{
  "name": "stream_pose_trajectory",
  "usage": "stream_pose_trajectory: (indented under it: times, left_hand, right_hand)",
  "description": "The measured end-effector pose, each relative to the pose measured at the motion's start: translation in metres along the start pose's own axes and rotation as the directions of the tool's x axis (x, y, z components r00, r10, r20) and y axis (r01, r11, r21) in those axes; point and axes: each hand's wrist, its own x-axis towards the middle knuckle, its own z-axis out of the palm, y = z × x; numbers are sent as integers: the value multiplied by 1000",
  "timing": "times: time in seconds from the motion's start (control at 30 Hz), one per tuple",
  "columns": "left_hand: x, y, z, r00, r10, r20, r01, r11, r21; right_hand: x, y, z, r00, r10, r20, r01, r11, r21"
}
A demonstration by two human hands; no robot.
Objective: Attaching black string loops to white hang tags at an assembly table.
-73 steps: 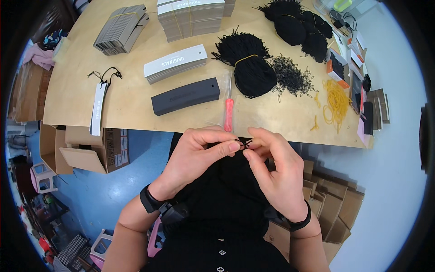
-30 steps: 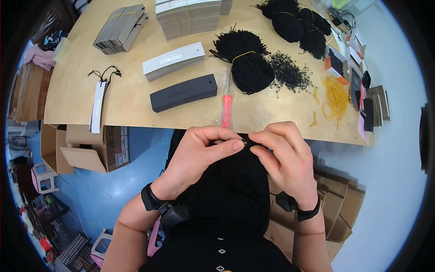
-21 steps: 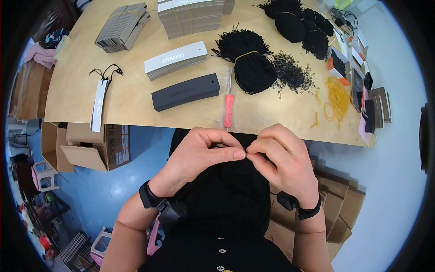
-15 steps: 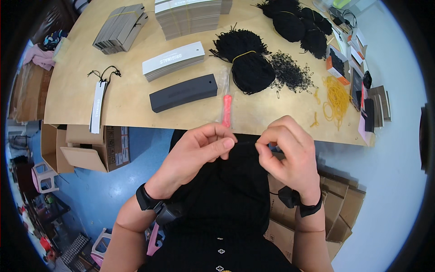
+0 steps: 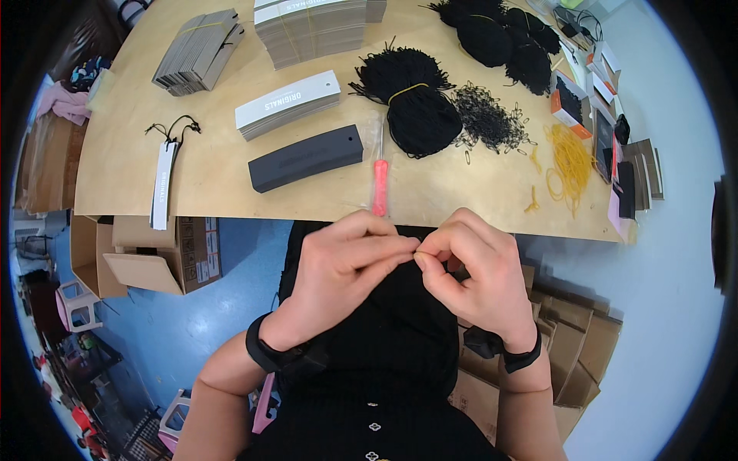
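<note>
In front of my black clothing, just off the table's front edge, my two hands meet at the fingertips. My left hand (image 5: 342,261) is closed in a pinch, thumb against fingers. Thumb and forefinger of my right hand (image 5: 480,273) pinch right beside it. Whatever is between them is too small and dark to make out. Beyond the hands lies a red-handled tool with a thin metal shaft (image 5: 380,184). Left of it are a stack of dark grey tags (image 5: 307,159) and a stack of white tags (image 5: 288,104). A bundle of black cords (image 5: 423,127) lies further back.
Small black safety pins (image 5: 492,119) lie in a heap beside yellow rubber bands (image 5: 569,169). Strung tags (image 5: 162,184) lie at left. Banded tag stacks (image 5: 311,34) and more cord bundles (image 5: 488,38) stand at the back. An open carton (image 5: 146,253) sits below the table's left side.
My hands have come together, the left moving right and the right moving slightly left, so their fingertips now meet. The view has shifted slightly; the things on the table stay put.
</note>
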Motion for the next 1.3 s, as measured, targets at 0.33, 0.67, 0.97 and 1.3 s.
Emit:
stream_pose_trajectory:
  times: [0.33,0.67,0.97,1.3]
  left_hand:
    - [-1,-2,-3,900,-387,202,427,681,-595]
    - [-1,-3,-9,817,-481,316,558,528,-640]
    - [-4,-5,-17,780,-441,443,621,461,-634]
    - [-5,-1,-12,803,-514,301,595,720,-356]
  right_hand:
    - [1,4,2,995,99,34,-103,982,159]
    - [-1,-6,0,994,-13,-106,16,999,28]
    - [7,0,-6,934,-343,99,357,902,-241]
    - [3,10,8,917,-373,141,399,869,-292]
